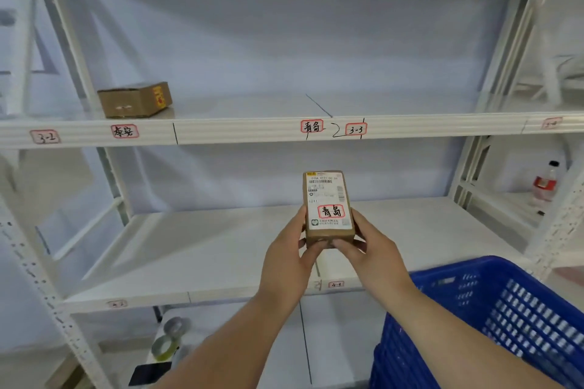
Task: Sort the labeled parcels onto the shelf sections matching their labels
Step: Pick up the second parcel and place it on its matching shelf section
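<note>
A small brown parcel (327,199) with a white shipping label and a red-framed tag reading 青岛 is held upright in front of the shelves. My left hand (289,257) grips its lower left side and my right hand (371,251) grips its lower right. On the upper shelf's front rail (240,133) a matching 青岛 tag (312,126) sits just left of the 3-3 tag (356,129). Another brown parcel (136,99) rests on the upper shelf at the left, above a 泰安 tag (124,131).
A blue plastic crate (493,322) stands at the lower right under my right forearm. The lower shelf (202,249) carries 4-2 and 4-3 tags. Tape rolls (170,338) and a dark phone (148,373) lie on the bottom level. A red-labelled bottle (545,183) stands on the right-hand rack.
</note>
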The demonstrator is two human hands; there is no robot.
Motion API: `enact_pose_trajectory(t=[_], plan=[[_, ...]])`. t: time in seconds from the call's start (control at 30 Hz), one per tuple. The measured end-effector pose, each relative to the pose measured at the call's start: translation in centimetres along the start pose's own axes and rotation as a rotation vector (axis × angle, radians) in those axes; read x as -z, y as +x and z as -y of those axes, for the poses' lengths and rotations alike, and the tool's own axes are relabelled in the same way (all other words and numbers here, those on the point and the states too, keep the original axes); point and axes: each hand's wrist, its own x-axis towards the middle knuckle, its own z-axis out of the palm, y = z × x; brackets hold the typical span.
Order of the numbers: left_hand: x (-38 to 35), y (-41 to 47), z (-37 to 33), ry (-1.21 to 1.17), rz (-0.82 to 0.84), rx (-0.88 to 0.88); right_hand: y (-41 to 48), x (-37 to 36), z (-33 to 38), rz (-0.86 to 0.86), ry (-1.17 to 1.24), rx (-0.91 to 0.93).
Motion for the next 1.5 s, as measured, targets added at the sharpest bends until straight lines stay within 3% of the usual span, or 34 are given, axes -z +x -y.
enact_pose_trajectory(t=[0.3,0.67,1.13,1.5], plan=[[4.2,2.1,-6.6,0.0,-0.026,-0.143,0.9,3.3,7.9,-0.05,0.001,0.133],[7.4,13.2,-10.8,0.09,-0.079,-0.218,12.5,5.7,13.5,-0.058,-0.103,0.274],[7.3,24.6,-9.8,0.251,-0.129,-0.137,26.0,5.0,13.1,0.018,-0.158,0.235],[6.8,26.6,-6.9,0.405,-0.116,-0.082,27.3,3.2,11.1,0.012,-0.32,0.174]])
